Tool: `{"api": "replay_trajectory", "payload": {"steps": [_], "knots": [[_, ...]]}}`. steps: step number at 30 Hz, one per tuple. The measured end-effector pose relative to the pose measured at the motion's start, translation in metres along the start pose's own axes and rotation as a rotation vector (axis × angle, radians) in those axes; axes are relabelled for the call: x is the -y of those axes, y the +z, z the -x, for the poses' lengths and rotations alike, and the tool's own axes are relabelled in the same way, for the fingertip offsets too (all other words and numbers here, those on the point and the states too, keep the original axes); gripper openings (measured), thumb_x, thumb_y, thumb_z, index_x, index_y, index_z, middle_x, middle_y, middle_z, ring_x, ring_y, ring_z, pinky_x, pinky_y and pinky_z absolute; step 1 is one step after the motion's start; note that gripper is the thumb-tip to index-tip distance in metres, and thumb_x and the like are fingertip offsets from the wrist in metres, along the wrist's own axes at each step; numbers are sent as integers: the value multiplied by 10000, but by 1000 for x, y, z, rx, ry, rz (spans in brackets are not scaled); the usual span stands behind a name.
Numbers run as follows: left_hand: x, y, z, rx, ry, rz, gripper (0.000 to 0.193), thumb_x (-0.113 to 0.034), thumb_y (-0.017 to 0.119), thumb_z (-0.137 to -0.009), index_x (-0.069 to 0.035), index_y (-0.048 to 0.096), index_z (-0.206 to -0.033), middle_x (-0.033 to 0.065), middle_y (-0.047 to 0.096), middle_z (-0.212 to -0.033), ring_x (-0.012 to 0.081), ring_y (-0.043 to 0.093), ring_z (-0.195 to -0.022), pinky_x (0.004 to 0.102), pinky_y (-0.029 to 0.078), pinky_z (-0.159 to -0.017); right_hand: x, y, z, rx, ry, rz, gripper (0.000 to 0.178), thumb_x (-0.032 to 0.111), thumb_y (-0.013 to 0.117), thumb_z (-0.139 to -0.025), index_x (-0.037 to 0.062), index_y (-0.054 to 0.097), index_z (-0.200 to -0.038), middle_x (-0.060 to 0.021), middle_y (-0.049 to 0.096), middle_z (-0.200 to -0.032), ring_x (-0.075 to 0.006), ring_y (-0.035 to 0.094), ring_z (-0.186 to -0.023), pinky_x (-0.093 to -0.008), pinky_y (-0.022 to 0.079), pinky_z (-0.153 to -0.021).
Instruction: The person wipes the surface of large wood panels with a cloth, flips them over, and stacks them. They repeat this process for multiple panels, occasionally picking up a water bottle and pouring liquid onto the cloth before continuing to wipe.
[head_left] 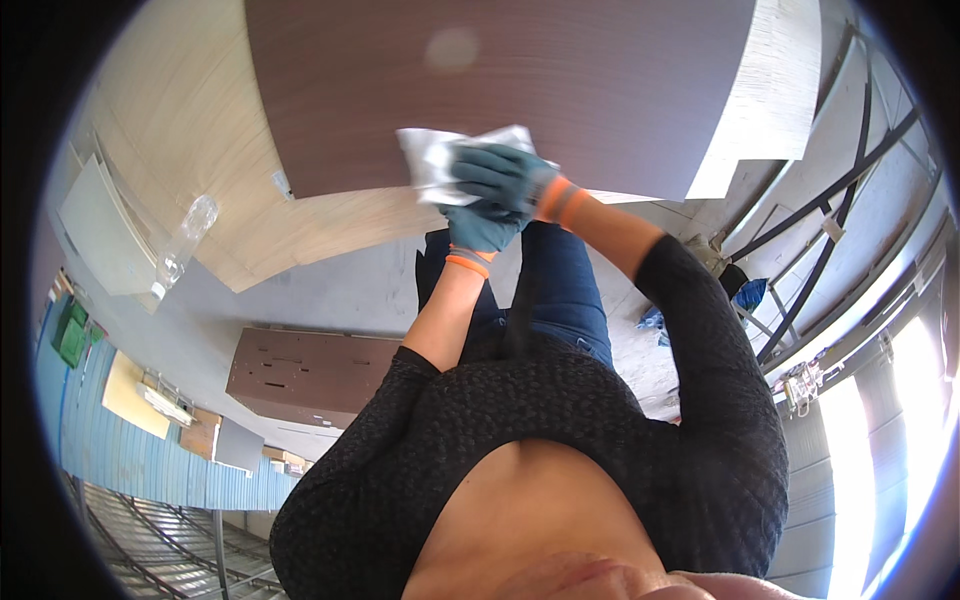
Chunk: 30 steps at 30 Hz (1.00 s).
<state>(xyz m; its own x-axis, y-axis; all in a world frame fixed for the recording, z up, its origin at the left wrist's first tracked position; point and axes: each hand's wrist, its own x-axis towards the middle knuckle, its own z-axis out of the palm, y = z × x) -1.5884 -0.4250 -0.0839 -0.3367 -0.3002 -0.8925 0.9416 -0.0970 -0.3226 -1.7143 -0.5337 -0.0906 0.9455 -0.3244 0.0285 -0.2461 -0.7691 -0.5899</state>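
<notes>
In front of me is a dark brown panel (560,90) with a faint wood grain. Against its near edge a crumpled white cloth (430,165) is bunched up, partly blurred. My right hand (497,178), in a grey-green glove with an orange cuff, is closed over the cloth, its fingers pointing left. Just below it, my left hand (483,228) wears a matching glove and meets the cloth's lower edge. The right hand overlaps it, so the left fingers are mostly hidden.
Pale wood-grain boards (190,110) extend beneath and left of the panel. A clear plastic bottle (185,243) lies at the left. Another brown panel (300,370) with slots is behind on the left. Dark metal framing (830,215) stands at the right, near a blue bag (750,293).
</notes>
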Motion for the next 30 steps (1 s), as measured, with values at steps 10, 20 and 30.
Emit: {"api": "replay_trajectory", "payload": {"steps": [10,20,30], "knots": [[14,18,6,64,23,-279,1071,-763,731,-759,-67,427,-1514,140,450,-1545,364,452,-1416,548,375,-1198,2,-22,351,-1099,1497,-1,454,-8,520,-1009,25,548,-1461,-111,560,-1489,-226,538,-1346,-357,389,-1180],[29,43,53,-51,254,-673,457,-411,739,-963,-168,621,-1332,9,678,-1293,215,635,-1235,462,534,-1056,-23,-120,-29,-319,313,-18,501,76,560,-927,255,611,-1393,-10,519,-1531,-245,523,-1395,-393,487,-1122],[72,116,132,153,566,-696,300,-191,672,-1016,-116,633,-1304,36,680,-1256,195,691,-1127,376,613,-904,-299,-257,182,-640,1161,325,431,76,536,-924,198,690,-1308,-117,666,-1367,-374,637,-1235,-455,513,-1042]]}}
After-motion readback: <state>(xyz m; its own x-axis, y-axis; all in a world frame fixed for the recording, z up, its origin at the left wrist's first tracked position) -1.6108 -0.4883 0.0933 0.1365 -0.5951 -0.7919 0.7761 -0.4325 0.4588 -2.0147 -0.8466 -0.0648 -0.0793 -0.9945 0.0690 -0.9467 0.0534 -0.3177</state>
